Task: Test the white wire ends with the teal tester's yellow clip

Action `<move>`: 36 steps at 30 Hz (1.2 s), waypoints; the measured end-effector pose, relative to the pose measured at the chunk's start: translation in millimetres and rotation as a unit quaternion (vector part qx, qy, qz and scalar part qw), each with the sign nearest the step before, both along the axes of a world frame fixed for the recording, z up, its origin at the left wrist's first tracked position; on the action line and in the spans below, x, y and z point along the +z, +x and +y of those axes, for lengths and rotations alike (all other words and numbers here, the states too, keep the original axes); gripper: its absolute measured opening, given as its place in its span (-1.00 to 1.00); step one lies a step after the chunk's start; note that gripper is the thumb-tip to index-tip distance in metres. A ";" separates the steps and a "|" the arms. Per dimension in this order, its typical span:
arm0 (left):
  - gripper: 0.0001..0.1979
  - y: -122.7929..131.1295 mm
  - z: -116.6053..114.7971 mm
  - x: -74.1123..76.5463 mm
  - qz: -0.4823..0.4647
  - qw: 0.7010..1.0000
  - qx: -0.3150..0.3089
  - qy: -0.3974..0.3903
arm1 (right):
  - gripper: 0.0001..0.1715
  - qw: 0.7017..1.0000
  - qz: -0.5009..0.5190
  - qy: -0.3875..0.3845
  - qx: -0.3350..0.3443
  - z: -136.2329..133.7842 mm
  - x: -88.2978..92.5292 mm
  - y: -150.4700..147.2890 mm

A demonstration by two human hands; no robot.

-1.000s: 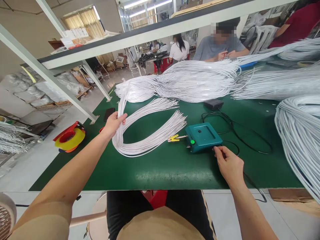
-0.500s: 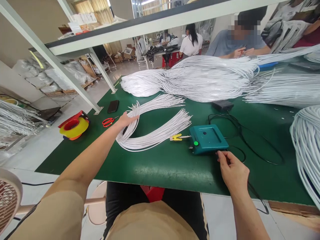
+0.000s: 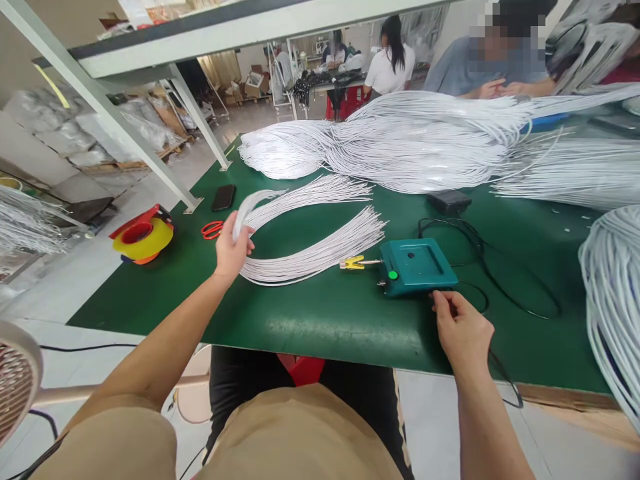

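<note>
My left hand is wrapped round the folded end of a bundle of white cables, lifting part of it off the green table. The cables' loose ends fan out to the right in two groups. My right hand pinches at the lower right edge of a teal box-like device; what lies between thumb and finger is hidden. The device has a green round spot on its front corner and a metal rod with a yellow clip pointing left towards the cables.
Red-handled scissors, a dark phone-like slab and a tape dispenser lie left. Large white cable bundles run along the back, another at right. A black adapter and cord sit behind the device. A co-worker's hands are across the table.
My left hand has turned and closed round the cables' bend, raising and curling them to the left. My right hand stays at the device. The view has shifted slightly.
</note>
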State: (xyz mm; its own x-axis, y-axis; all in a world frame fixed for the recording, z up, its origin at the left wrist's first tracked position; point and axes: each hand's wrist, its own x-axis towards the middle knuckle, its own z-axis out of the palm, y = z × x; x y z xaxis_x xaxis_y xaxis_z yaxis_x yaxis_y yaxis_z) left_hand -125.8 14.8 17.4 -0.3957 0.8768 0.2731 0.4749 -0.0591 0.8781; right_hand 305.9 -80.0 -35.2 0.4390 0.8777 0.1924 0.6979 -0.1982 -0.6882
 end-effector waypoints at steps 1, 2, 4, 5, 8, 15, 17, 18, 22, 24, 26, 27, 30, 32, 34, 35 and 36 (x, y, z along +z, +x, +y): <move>-0.30 0.2 -0.5 -1.5 -0.021 0.998 0.026 0.046 | -0.60 1.000 -0.003 0.002 0.001 0.1 -0.6 0.1; -0.30 -0.5 -0.5 -2.5 -0.031 0.996 0.043 0.078 | -0.60 1.000 -0.007 0.003 0.002 0.1 -1.2 0.1; -0.31 -3.8 2.7 -2.0 -0.028 0.995 0.038 0.089 | -0.60 1.000 -0.016 0.001 0.003 0.3 -1.9 -0.2; -0.31 -5.7 6.6 -0.6 -0.013 0.998 0.021 0.064 | -0.60 1.000 -0.019 -0.001 0.003 0.2 -2.0 -0.4; -0.31 -9.0 24.8 5.7 0.065 0.989 -0.054 -0.121 | -0.60 1.000 -0.023 -0.003 -0.002 -0.1 -1.4 -0.7; -0.21 -3.4 47.2 9.0 0.220 0.928 -0.077 -0.290 | -0.59 1.000 -0.023 -0.011 0.000 -1.0 1.8 0.1; -0.17 -0.4 39.1 11.4 0.260 0.931 -0.057 -0.250 | -0.59 0.999 -0.028 -0.017 0.001 -1.3 3.2 -0.3; -0.18 2.6 32.9 13.2 0.296 0.930 -0.044 -0.212 | -0.59 0.999 -0.031 -0.020 0.002 -1.3 3.9 -0.5; -0.44 30.2 3.1 17.4 0.370 0.924 -0.099 -0.011 | -0.58 0.999 -0.039 -0.023 0.000 -0.8 5.2 -1.8; -0.51 50.5 -7.5 13.2 0.372 0.897 -0.234 -0.040 | -0.59 0.999 -0.042 -0.021 -0.001 -0.3 5.0 -2.2; -0.43 67.7 -10.4 5.6 0.387 0.861 -0.303 -0.128 | -0.58 0.999 -0.044 -0.022 -0.001 0.2 4.4 -2.1; -0.39 73.3 -8.7 1.8 0.396 0.849 -0.311 -0.161 | -0.58 0.999 -0.044 -0.024 -0.003 0.4 4.0 -2.0; -0.31 76.4 5.9 -4.2 0.407 0.840 -0.302 -0.193 | -0.56 0.999 -0.043 -0.026 -0.008 1.1 2.9 -1.3; -0.25 71.0 18.9 -2.2 0.373 0.837 -0.328 -0.228 | -0.55 0.999 -0.043 -0.027 -0.012 1.4 2.4 -0.7; -0.30 65.4 30.7 2.5 0.336 0.831 -0.365 -0.251 | -0.54 0.999 -0.041 -0.032 -0.012 1.5 2.4 0.1; -0.35 63.6 35.5 5.0 0.325 0.827 -0.380 -0.257 | -0.54 0.999 -0.039 -0.036 -0.012 1.5 2.5 0.4; -0.42 62.7 39.5 7.4 0.311 0.828 -0.386 -0.261 | -0.53 0.999 -0.037 -0.038 -0.011 1.4 2.8 0.8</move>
